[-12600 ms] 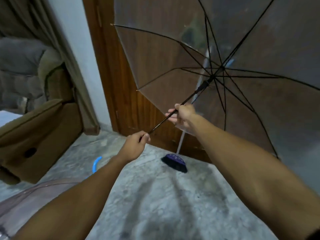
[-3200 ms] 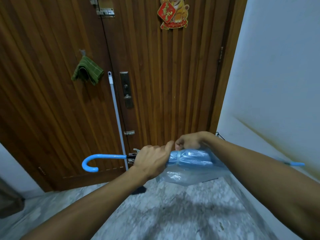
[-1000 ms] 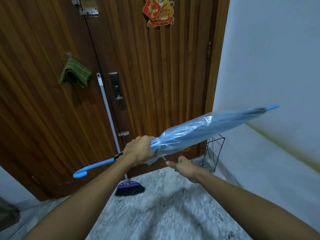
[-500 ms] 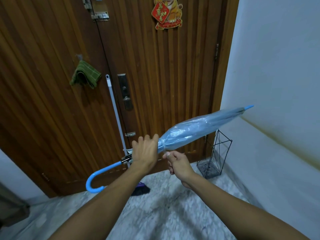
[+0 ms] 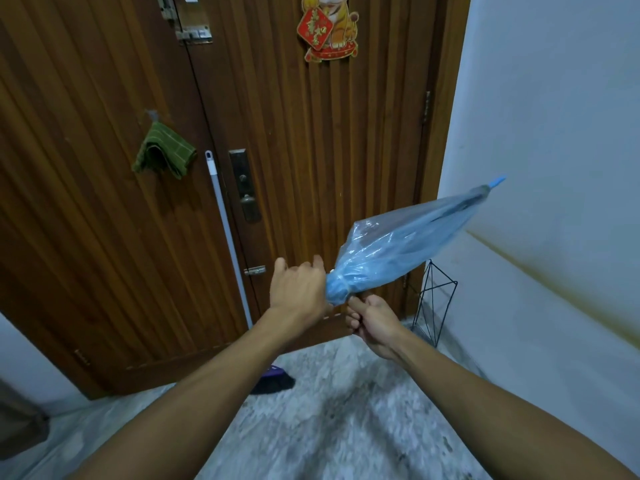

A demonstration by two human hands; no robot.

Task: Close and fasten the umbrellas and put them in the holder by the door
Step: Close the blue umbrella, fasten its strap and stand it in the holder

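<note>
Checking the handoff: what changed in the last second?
The right hand came up and took hold under the strapped end of the umbrella. The left hand loosened, fingers now lifted off it. The umbrella swung steeper, its tip higher; the hook handle is now hidden. It stays furled, and the holder stays by the door.

red diamond plaque on tiger door ornament, gold characters illegible

My left hand reaches forward, fingers loosely spread, palm turned away from me. My right hand sits just beside it, lower, fingers curled tight in a grip.
</note>
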